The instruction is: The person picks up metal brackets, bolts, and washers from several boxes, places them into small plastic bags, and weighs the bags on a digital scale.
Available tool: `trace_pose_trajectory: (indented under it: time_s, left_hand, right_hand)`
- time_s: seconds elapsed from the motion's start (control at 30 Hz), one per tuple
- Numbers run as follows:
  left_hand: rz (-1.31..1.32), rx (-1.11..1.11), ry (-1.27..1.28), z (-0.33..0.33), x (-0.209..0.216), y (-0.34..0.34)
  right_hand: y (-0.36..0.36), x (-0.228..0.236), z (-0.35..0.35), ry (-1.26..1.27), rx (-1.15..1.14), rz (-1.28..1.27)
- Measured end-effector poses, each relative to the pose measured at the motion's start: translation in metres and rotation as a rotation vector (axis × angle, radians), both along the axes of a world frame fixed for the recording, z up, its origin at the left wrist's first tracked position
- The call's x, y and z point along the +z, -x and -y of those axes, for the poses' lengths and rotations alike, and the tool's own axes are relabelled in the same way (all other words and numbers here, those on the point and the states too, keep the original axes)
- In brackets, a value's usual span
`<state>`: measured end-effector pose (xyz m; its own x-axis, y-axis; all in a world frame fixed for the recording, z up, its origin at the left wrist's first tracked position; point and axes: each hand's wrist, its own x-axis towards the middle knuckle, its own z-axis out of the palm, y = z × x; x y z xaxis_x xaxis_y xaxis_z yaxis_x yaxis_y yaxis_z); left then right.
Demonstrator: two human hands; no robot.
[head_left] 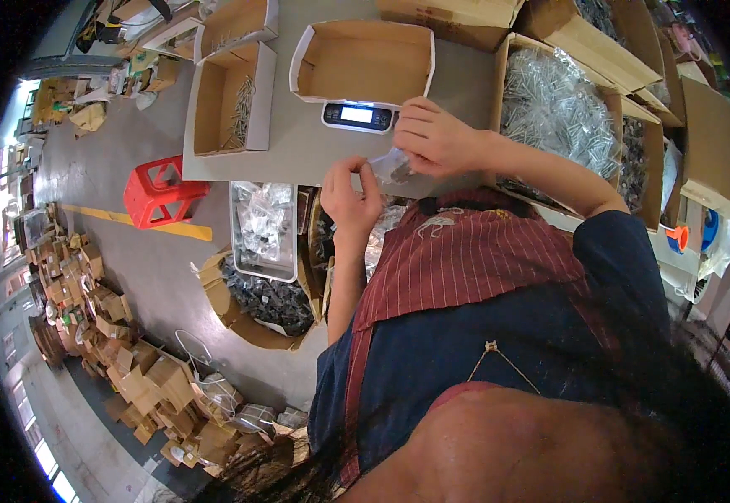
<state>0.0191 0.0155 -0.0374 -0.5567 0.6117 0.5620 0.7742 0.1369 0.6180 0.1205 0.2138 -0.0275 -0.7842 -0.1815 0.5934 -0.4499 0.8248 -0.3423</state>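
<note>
Presently, the clear plastic bag [392, 168] is between the two hands by the near edge of the grey surface [293, 151], the right hand [433, 138] closed in a pinch on it, the left hand [353, 194] loosely curled alongside (whether it grips, cannot tell), probably to steady limp plastic. Cardboard tray [363, 63] appears set back on the scale [358, 117], presumably so the lit display [356, 114] faces the person unobstructed.
</note>
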Motion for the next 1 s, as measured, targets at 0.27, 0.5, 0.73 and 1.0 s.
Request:
trace_pose_trajectory:
  time_s: [0.27, 0.5, 0.73, 1.0]
  left_hand:
    - [0.069, 0.078, 0.024, 0.011, -0.010, 0.009]
    - [0.167, 0.103, 0.055, 0.008, -0.006, 0.004]
    - [0.588, 0.054, 0.027, 0.009, -0.015, 0.007]
    - [0.870, -0.098, 0.165, -0.006, -0.078, -0.037]
  right_hand:
    - [-0.022, 0.003, -0.029, -0.052, -0.080, 0.019]
    - [-0.035, 0.006, -0.038, -0.045, -0.092, 0.032]
    - [-0.049, 0.010, -0.040, 0.042, -0.102, 0.082]
    - [-0.053, 0.016, -0.038, 0.407, -0.261, 0.293]
